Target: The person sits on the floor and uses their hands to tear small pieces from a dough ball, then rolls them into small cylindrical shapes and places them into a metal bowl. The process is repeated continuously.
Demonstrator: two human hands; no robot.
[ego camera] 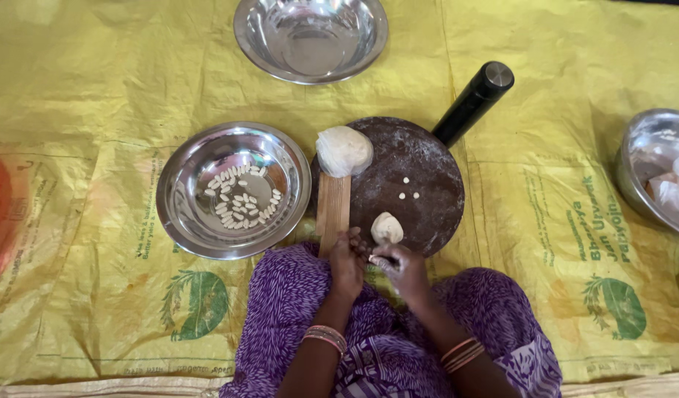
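the left hand and right hand meet at six o'clock of the round dark floured board, both pinched together on a tiny pale dough piece held between their fingertips. just above the hands, at the board's lower edge, sits a small pale dough ball. a larger pale dough lump rests at ten o'clock of the board, overlapping the top of a ridged wooden paddle that runs along the board's left side down to the left hand. a few small white dough pellets lie near the board's centre. a black cylindrical rolling pin points away at one o'clock. at nine o'clock stands a steel bowl holding many shaped white pieces; a second steel bowl sits at twelve o'clock, and a third steel bowl with pale lumps is at three o'clock. everything rests on yellow printed sacking.
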